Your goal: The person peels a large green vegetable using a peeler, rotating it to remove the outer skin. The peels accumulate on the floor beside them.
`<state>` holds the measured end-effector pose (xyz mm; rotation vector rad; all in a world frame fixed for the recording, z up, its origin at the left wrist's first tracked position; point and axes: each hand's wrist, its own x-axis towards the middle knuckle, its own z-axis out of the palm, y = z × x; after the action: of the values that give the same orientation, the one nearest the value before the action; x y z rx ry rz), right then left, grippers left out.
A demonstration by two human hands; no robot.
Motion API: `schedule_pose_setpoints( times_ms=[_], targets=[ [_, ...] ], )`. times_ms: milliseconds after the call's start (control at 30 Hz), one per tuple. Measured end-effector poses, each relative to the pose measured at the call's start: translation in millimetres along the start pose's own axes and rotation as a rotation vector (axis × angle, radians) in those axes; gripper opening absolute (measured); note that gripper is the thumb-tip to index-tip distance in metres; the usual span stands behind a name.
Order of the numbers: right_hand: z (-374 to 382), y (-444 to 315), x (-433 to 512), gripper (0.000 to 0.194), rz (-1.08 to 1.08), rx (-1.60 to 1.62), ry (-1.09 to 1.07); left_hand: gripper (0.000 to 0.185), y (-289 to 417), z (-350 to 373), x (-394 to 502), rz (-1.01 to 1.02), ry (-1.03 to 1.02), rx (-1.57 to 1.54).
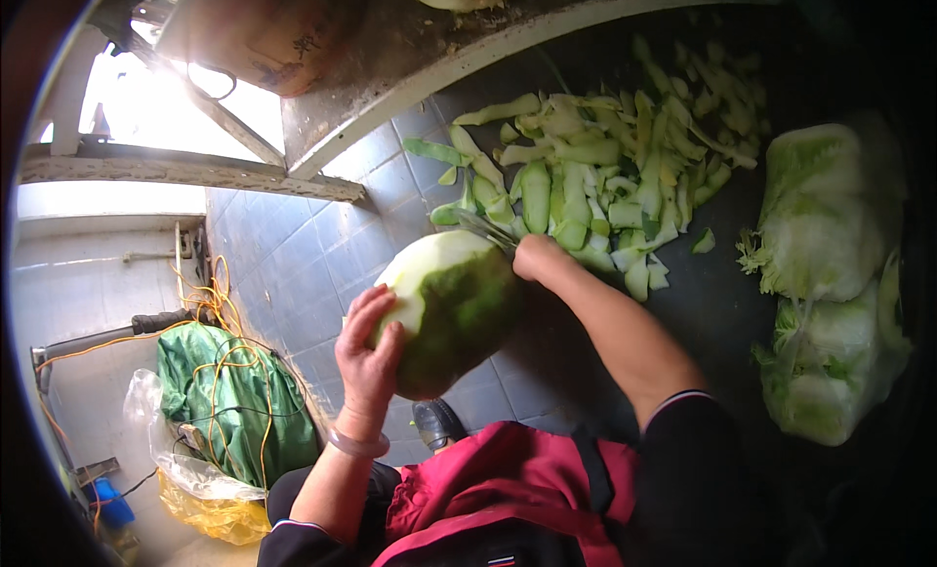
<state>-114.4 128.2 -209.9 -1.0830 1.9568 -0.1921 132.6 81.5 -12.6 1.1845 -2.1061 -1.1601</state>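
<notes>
A large green melon [461, 311], partly peeled, is held above the tiled floor in front of my apron. Pale flesh shows along its upper left side, while dark green skin covers the rest. My left hand [370, 347] grips its left side, thumb and fingers spread over the surface. At the top right, my right hand [538, 258] is closed around a metal peeling tool [487, 227], with its blade against the top edge of the melon. Its handle is hidden in my fist, so whether it is a knife or a peeler is unclear.
Green peelings [585, 172] are heaped on the tiled floor [315, 245] beyond the melon. Plastic-wrapped Chinese cabbages [812, 223] lie at right. Leftward, orange cords [219, 377] cross a green sack [234, 399]. A table frame [410, 84] arches overhead; my shoe [437, 423] is below.
</notes>
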Motion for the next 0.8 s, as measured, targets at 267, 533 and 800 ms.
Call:
schedule_pose_setpoints(
  times_ms=[267,533,800],
  targets=[
    [22.8,50.7,-64.6,0.024,-0.109,0.355,0.196,0.031,-2.6,-4.3,4.2,-0.093,0.062,-0.079],
    [31.1,19.9,-52.6,0.024,0.123,0.184,0.005,0.029,1.1,-3.7,-1.0,-0.019,0.019,0.069],
    [36.3,24.2,-68.1,0.024,-0.082,0.225,-0.061,0.031,-9.0,-5.7,3.9,-0.089,0.048,-0.051]
  ],
)
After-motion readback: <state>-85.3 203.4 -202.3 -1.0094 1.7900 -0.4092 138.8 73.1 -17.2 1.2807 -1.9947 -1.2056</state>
